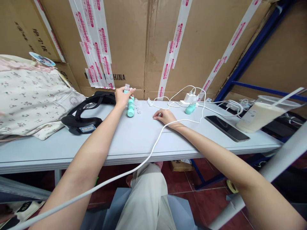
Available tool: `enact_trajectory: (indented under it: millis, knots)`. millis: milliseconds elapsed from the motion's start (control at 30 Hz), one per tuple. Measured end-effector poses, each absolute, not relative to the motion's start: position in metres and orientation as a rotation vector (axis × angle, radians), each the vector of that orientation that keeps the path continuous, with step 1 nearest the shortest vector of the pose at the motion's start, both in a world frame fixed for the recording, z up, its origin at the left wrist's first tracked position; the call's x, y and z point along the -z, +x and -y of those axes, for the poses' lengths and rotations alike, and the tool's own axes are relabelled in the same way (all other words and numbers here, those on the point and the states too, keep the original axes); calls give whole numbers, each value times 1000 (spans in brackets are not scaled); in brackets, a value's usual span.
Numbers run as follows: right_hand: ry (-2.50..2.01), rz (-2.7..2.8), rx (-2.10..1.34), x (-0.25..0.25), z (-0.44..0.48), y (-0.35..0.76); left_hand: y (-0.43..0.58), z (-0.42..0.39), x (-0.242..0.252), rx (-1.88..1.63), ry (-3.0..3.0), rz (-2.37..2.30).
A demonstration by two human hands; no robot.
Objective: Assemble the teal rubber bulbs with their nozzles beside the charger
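Note:
My left hand (122, 97) is at the back of the table, its fingers closed round a small teal bottle with a clear top (127, 87). Most of that bottle is hidden by the fingers. Just in front stands a row of small teal pieces (130, 110), close together; I cannot tell whether they are joined. Several clear plastic pieces (137, 107) lie to their right. My right hand (165, 116) rests on the tabletop, fingers curled together, with nothing visible in them. Another teal bottle with a clear top (190, 109) lies beyond it to the right.
A black head strap device (82, 123) and a floral cloth bag (31, 95) occupy the left side. On the right are a phone (226, 127), a tilted-looking drink cup (259, 115) and a white charger (189, 98). A white cable (153, 148) crosses in front of me. Cardboard (129, 41) walls the back.

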State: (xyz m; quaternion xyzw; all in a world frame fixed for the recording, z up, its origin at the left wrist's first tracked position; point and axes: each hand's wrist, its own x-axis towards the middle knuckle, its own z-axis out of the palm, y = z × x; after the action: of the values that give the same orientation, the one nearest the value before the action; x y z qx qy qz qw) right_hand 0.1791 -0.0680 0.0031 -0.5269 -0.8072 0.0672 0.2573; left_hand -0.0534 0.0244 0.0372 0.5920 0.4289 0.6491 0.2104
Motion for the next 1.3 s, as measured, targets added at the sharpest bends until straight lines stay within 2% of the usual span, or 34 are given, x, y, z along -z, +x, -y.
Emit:
enact_trajectory:
  millis: [333,567,1033,1300]
  knots:
    - [-1326,2050,-326,-22,37,169,-64,-31,-35,-1825,1617,-1258]
    - [-1747,1967,155,-52,-16,123,-68,-36,-31,-1797,1576,-1233]
    - [-1827,1953,196,-36,-52,127,-68,-38,-34,-1841,1518,-1234]
    - [-1700,2290,414,-35,-45,119,-70,-36,-34,-1815,1533,-1268]
